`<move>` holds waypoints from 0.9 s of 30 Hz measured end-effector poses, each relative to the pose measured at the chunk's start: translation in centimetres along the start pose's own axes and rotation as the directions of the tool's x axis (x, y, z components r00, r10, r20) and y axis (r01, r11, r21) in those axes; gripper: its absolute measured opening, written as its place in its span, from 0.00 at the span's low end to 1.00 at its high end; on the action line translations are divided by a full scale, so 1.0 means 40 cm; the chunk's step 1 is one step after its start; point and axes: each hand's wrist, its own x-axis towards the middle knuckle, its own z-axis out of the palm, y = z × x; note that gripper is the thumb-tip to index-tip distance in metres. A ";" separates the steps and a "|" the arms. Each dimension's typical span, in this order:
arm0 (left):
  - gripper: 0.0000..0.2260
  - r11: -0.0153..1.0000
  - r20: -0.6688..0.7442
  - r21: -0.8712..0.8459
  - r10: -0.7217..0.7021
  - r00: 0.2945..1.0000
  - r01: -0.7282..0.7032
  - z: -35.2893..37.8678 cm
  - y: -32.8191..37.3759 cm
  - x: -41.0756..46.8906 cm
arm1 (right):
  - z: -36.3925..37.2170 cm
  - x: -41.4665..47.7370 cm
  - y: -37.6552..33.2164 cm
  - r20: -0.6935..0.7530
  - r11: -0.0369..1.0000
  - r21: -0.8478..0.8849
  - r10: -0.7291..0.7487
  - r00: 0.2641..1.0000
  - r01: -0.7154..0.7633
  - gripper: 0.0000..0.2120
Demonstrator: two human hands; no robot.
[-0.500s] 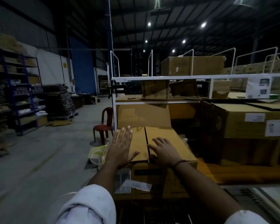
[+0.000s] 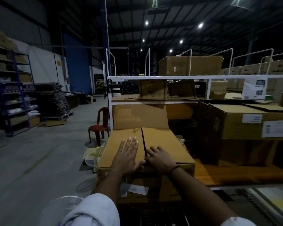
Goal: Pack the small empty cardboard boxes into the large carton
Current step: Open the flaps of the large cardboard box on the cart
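We have the large carton [image 2: 168, 144] directly under both hands, its two top flaps folded down. The seam [image 2: 143, 141] runs from 12 to 6 o'clock between them. Our left hand [image 2: 127, 155] lies flat with fingers straight on the 9 o'clock flap. Our right hand [image 2: 160, 158] rests with fingers slightly bent at the seam, holding nothing. The far flap [image 2: 139, 116] stands up at 12 o'clock. Any small boxes are hidden. Since half a second ago the hands have drawn together and the seam gap has narrowed.

Dim warehouse, wide-angle view.
Small ceiling lamps [image 2: 200, 25] glare; carton [image 2: 162, 141] top is lit, shelves [image 2: 10, 88] lie in shadow; edges bend, blur.
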 end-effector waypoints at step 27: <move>0.40 0.987 0.070 -0.110 0.127 0.989 -0.119 0.029 0.106 0.107 | -0.106 -0.029 0.178 -0.412 0.772 -0.491 0.203 0.888 -0.404 0.26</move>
